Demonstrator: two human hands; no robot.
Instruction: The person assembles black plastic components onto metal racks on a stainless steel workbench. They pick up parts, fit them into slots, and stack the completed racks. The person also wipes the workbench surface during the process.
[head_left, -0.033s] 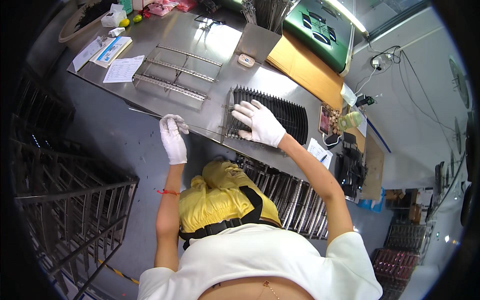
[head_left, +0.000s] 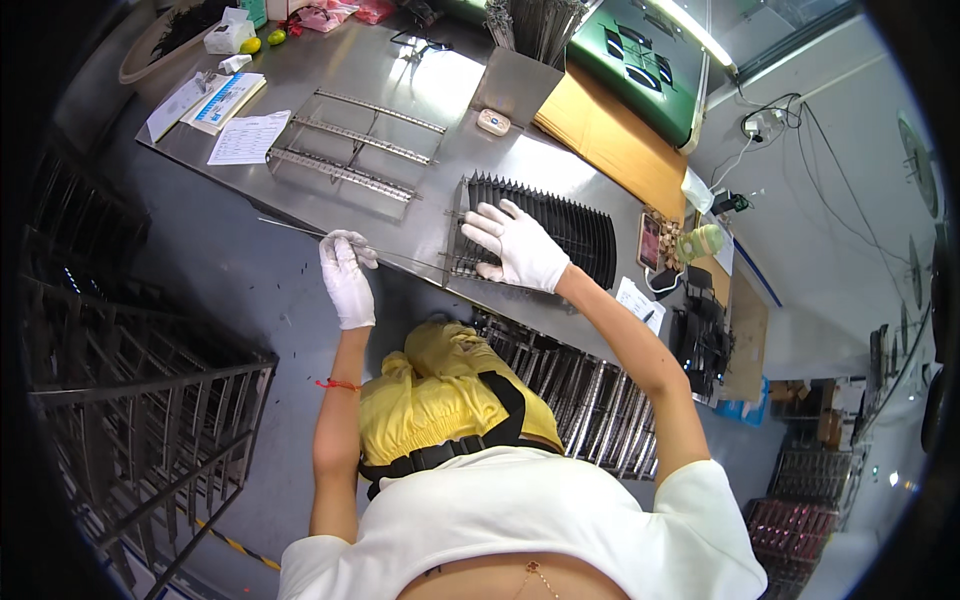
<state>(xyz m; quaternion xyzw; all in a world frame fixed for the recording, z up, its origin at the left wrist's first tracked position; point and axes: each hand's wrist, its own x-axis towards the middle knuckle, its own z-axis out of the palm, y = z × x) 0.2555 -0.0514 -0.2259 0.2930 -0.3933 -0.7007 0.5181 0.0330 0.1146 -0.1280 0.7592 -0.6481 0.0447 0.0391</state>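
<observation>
My left hand (head_left: 347,283), in a white glove, is closed around a long thin metal rod (head_left: 290,226) just off the table's front edge. The rod's far end reaches toward the left end of a metal rack (head_left: 456,250). That rack holds a tight row of thin black plates (head_left: 575,235) standing on edge. Over the left part of the row lies my right hand (head_left: 522,250), also white-gloved, fingers spread and palm down. It covers some plates. Left of the rack, a second metal rack frame (head_left: 355,154) with notched bars rests on the table without plates.
On the steel table (head_left: 330,55) stand a metal box of thin rods (head_left: 520,85), papers (head_left: 250,137), a notebook (head_left: 225,103) and a phone (head_left: 650,238). Dark metal racks (head_left: 150,400) stand at the left. More racks (head_left: 590,400) are under the table.
</observation>
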